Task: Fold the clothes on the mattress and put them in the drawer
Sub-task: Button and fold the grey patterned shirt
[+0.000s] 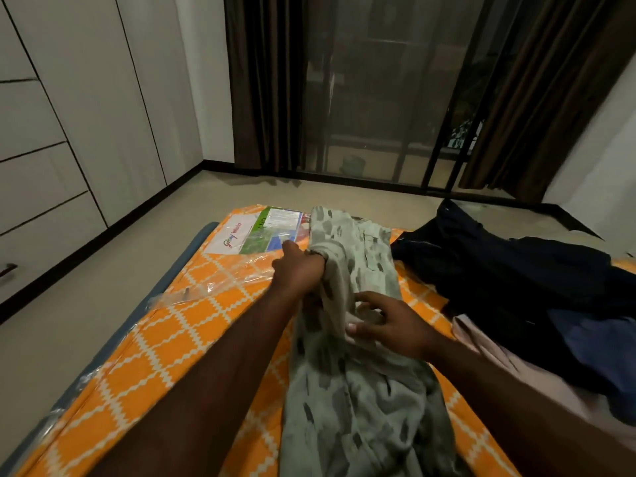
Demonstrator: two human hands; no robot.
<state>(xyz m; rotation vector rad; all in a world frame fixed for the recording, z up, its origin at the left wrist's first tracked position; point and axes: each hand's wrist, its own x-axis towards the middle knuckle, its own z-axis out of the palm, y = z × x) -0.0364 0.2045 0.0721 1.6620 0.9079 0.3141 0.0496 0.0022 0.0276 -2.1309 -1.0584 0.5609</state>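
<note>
A pale grey-green shirt with dark dashes (358,383) lies bunched along the middle of the orange patterned mattress (148,356). My left hand (299,270) grips a gathered fold of the shirt near its far end. My right hand (389,321) pinches a fold of the same shirt closer to me, thumb and fingers curled on the cloth. A heap of dark navy clothes (509,280) sits on the mattress to the right, with a blue garment (599,342) and a pale pink one (499,359) beside it.
White wardrobe drawers (38,173) line the left wall, one with a dark handle (7,270). The mattress wears clear plastic wrap with a printed label (261,232) at its far end. Beige floor surrounds it; dark curtains (265,80) and a glass door stand ahead.
</note>
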